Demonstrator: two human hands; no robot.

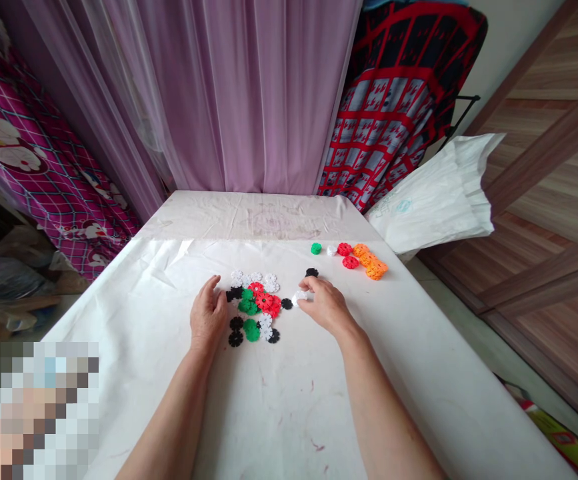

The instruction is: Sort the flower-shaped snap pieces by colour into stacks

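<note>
Notched plastic discs in red, green, black and white lie in a loose cluster at the middle of the table. My left hand [209, 315] rests on its edge at the left of the cluster, fingers apart and holding nothing that I can see. Beside its thumb are black discs [235, 293]. On the other side, my right hand [327, 303] has thumb and fingers closed around a small stack of white discs [299, 298]. A single black disc [287, 304] lies just left of that stack, and more black discs [311, 272] sit above my right fingers. Red discs [265, 300] overlap green discs [249, 303].
Farther back on the right stand a green stack [316, 248], a white stack [331, 251], red stacks [350, 263] and orange stacks [376, 269]. A white sack [433, 193] leans at the table's right edge. Purple curtains [269, 100] hang behind the white-covered table [279, 407].
</note>
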